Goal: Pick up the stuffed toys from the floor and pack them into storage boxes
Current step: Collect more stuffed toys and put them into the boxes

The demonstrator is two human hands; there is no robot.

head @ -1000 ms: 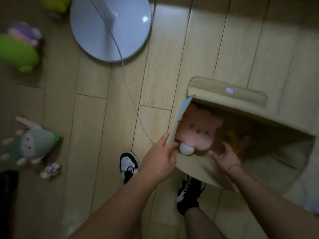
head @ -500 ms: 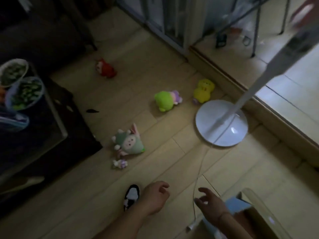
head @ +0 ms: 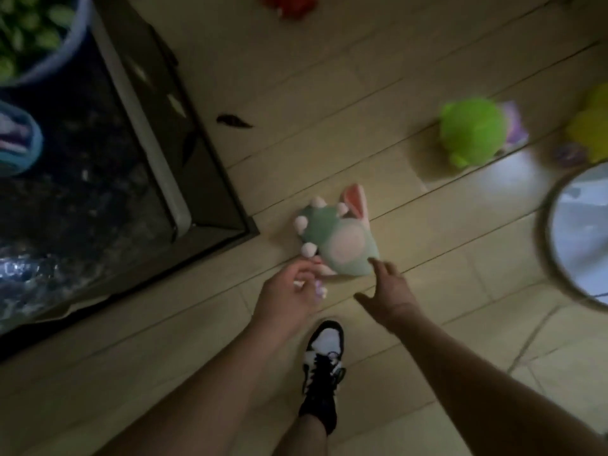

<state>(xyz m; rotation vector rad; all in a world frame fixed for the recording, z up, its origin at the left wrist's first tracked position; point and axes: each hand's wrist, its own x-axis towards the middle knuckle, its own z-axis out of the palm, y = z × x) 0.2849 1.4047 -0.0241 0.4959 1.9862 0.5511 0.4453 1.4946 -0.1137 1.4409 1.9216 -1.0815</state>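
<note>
A teal plush with a pink rabbit ear (head: pixel 339 241) lies on the wooden floor, just ahead of both hands. My left hand (head: pixel 289 296) is at its lower left edge, fingers curled round a small purple toy (head: pixel 318 288). My right hand (head: pixel 390 287) is spread, its fingertips touching the plush's lower right edge. Farther off lie a lime green plush (head: pixel 470 136), a yellow plush (head: pixel 592 133) at the right edge and a red plush (head: pixel 292 4) at the top. No storage box is in view.
A dark low table (head: pixel 98 166) fills the left, with a bowl of greens (head: pixel 29 31) and a blue bowl (head: pixel 16 139) on it. A round white fan base (head: pixel 582 238) sits at right. My black-and-white shoe (head: pixel 324 353) stands behind the hands. A small dark scrap (head: pixel 233 121) lies on the floor.
The view swung from the box to the floor, then dropped closer. Both hands left the box and reached forward to the teal plush; the left now curls over the small purple toy.
</note>
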